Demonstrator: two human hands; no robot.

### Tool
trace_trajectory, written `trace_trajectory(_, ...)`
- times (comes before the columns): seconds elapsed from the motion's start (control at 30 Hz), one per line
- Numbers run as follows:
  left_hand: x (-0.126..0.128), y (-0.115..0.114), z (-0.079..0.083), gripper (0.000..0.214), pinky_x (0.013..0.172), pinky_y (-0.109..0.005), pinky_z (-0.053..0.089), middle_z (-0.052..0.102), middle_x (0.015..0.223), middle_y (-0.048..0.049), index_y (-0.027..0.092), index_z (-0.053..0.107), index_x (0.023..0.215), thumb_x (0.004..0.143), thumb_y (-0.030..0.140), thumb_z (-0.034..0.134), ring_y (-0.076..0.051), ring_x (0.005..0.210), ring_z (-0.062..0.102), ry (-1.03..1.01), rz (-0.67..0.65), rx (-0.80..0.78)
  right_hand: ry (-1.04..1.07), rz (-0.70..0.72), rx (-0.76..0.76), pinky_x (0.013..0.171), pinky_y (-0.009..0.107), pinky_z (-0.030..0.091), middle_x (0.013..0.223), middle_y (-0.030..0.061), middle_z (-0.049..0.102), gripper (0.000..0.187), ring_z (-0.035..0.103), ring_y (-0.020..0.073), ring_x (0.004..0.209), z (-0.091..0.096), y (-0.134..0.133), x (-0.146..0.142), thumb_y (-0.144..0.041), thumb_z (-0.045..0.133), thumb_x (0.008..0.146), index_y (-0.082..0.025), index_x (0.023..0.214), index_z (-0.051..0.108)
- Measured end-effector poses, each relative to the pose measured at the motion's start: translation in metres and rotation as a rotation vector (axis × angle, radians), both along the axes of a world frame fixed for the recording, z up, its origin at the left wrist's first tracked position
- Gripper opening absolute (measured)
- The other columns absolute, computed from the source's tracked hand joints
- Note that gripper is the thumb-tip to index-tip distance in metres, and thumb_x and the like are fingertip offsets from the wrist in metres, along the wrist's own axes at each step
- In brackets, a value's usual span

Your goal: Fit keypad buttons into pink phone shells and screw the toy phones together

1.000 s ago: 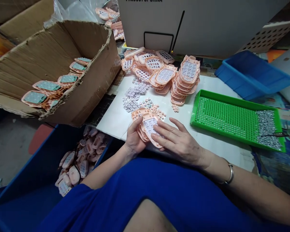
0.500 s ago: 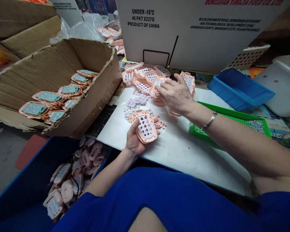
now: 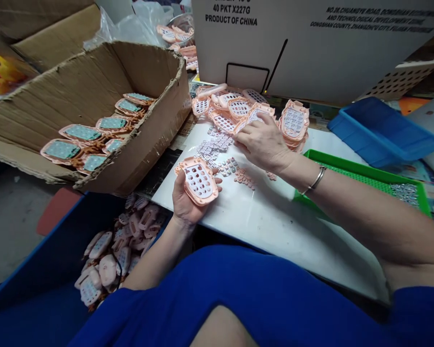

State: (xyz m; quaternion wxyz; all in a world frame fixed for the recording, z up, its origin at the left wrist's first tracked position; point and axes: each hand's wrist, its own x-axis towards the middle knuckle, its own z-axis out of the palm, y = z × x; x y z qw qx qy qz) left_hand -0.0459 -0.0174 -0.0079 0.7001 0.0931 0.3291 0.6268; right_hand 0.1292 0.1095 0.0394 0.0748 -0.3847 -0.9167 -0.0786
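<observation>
One pink shell is sitting in our left hand, fingers curling round it, at the near edge of the white board. Our right hand has left it and is reaching across the board, fingers bunched beside the gray buttons.

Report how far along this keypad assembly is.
Looks done: teal-backed shells lined up in the cardboard box. In hand: left hand holds a pink shell with empty holes; right hand touches the shell pile. Left: that pile, plus loose key mats on the white board.
</observation>
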Motion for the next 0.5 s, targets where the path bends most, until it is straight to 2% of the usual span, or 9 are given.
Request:
trace_trajectory(0.1,0.004,-0.001,-0.003,0.047,0.06,-0.031,0.059,0.076,0.092,-0.0111,0.018,0.065,0.111,0.084,0.055,0.056,-0.022,0.069,0.073,-0.014,-0.031,0.001,-0.101,0.044,-0.067,0.085,0.042,0.044,0.089,0.0113,0.073,0.028,0.064,0.0235,0.085,0.0,-0.016,-0.015,-0.017,0.046,0.093,-0.015,0.091,0.073)
trace_trajectory(0.17,0.007,-0.002,-0.005,0.047,0.062,-0.032,0.06,0.076,0.092,-0.0123,0.016,0.065,0.111,0.083,0.053,0.058,-0.022,0.069,0.073,-0.029,-0.047,-0.013,-0.157,0.114,-0.12,0.074,0.036,0.043,0.088,0.0111,0.074,0.026,0.064,0.0209,0.08,-0.004,-0.028,-0.02,-0.014,0.048,0.092,-0.014,0.091,0.074)
trace_trajectory(0.27,0.009,-0.003,-0.008,0.045,0.062,-0.033,0.06,0.077,0.092,-0.0124,0.016,0.065,0.112,0.082,0.049,0.061,-0.023,0.068,0.073,-0.042,-0.053,-0.007,-0.192,0.176,-0.165,0.066,0.032,0.04,0.086,0.0099,0.075,0.025,0.064,0.0176,0.075,-0.013,-0.044,-0.016,-0.011,0.049,0.091,-0.015,0.091,0.074)
trace_trajectory(0.4,0.01,-0.004,-0.01,0.041,0.058,-0.03,0.06,0.078,0.09,-0.0117,0.015,0.067,0.104,0.078,0.047,0.065,-0.022,0.066,0.074,-0.023,-0.058,0.018,-0.075,0.036,-0.11,0.057,0.03,0.036,0.08,0.007,0.074,0.025,0.063,0.016,0.069,-0.021,-0.044,0.017,-0.013,0.05,0.088,-0.016,0.09,0.075)
trace_trajectory(0.5,0.009,-0.004,-0.011,0.043,0.059,-0.031,0.061,0.077,0.09,-0.012,0.015,0.068,0.103,0.079,0.051,0.063,-0.022,0.068,0.073,-0.001,-0.064,0.009,0.027,-0.101,-0.084,0.059,0.028,0.04,0.089,0.007,0.076,0.032,0.065,0.0166,0.075,-0.02,-0.04,0.05,-0.016,0.046,0.09,-0.018,0.102,0.075)
